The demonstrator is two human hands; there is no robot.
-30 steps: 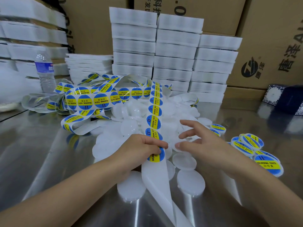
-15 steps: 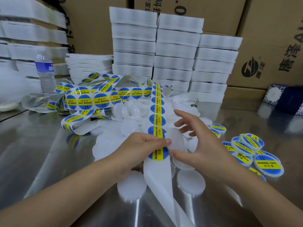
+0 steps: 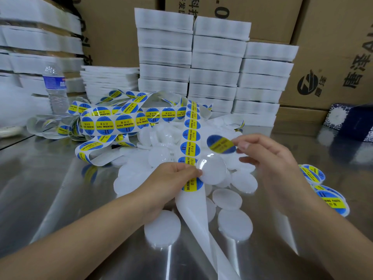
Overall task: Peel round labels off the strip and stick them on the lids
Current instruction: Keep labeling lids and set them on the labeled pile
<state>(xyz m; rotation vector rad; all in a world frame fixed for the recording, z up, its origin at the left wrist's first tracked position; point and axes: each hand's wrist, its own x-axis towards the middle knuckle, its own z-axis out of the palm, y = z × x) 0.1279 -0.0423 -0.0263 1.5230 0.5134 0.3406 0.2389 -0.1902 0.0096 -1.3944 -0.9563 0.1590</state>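
A strip of blue-and-yellow round labels runs from a tangled heap at the back down to my left hand. That hand pinches the strip together with a clear round lid, held tilted over the pile of white lids. The bare backing paper trails toward me below that hand. My right hand pinches one peeled label between thumb and forefinger, just above the held lid and apart from it.
Labelled lids lie in a cluster at the right on the steel table. A water bottle stands at the back left. Stacks of white foam trays and cardboard boxes fill the back. A blue patterned box sits far right.
My right hand picked a lid from the pile and passed it to my left fingertips, then peeled a label off the strip and lifted it up to the right.
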